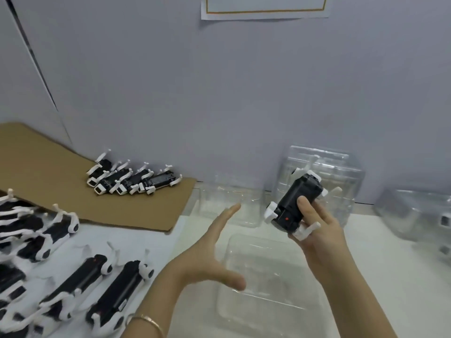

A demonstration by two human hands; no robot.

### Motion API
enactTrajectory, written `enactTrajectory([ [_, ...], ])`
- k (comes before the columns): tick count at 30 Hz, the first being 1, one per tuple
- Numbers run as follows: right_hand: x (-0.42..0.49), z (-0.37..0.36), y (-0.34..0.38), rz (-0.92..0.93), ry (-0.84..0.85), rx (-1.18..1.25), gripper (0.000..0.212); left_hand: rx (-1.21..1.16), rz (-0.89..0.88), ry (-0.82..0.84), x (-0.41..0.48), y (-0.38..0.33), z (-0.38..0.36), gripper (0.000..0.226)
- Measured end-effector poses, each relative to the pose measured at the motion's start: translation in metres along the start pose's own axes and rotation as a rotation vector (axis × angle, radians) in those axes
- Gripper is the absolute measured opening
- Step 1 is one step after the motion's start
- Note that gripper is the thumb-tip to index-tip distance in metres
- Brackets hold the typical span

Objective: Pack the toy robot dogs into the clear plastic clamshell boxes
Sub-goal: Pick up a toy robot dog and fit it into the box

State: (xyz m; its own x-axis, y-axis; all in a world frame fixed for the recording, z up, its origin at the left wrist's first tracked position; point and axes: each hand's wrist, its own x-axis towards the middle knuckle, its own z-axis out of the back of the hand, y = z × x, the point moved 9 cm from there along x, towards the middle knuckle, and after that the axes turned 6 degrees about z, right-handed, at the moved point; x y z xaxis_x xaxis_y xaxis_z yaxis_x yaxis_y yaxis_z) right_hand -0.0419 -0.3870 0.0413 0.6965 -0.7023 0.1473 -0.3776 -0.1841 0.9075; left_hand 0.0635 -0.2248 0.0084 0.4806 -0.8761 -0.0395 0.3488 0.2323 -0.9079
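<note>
Grips toy robot dog [296, 201] in right hand [319, 235], tilted above open clamshell box [268, 289], likely for seating. Holds left hand [207, 259] spread, empty, beside box, likely to steady it.

a flat brown cardboard sheet [48, 172] lies at the left of the table [380, 245], its far edge against the grey wall [219, 81]. a white sheet [136, 237] covers the table surface up to the cardboard's near edge. a paper notice [266, 6] with an orange border line hangs on the wall, top centre. a dark diagonal strip [31, 54] runs down the wall at far left.
</note>
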Motion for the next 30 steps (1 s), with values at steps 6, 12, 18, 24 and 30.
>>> enactTrajectory([
  [6, 0.002, 0.012, -0.005, -0.002, -0.035, -0.025, 0.065, -0.074, 0.118, 0.144, 0.004, 0.040, -0.035, 0.127],
  [12, 0.004, 0.011, 0.005, 0.135, 0.015, -0.130, 0.050, 0.042, 0.003, -0.193, 0.002, 0.032, 0.000, 0.124],
  [18, -0.006, -0.003, 0.024, 0.512, 0.172, -0.622, 0.065, 0.102, -0.046, -0.277, -0.001, 0.029, 0.013, 0.127],
  [24, -0.024, -0.041, 0.007, 0.852, 0.412, -1.249, 0.053, 0.090, -0.035, -0.288, -0.001, 0.034, 0.016, 0.125],
  [30, -0.022, -0.047, -0.015, 0.849, 0.420, -1.399, 0.053, 0.053, -0.006, -0.278, 0.002, 0.041, 0.014, 0.121],
])
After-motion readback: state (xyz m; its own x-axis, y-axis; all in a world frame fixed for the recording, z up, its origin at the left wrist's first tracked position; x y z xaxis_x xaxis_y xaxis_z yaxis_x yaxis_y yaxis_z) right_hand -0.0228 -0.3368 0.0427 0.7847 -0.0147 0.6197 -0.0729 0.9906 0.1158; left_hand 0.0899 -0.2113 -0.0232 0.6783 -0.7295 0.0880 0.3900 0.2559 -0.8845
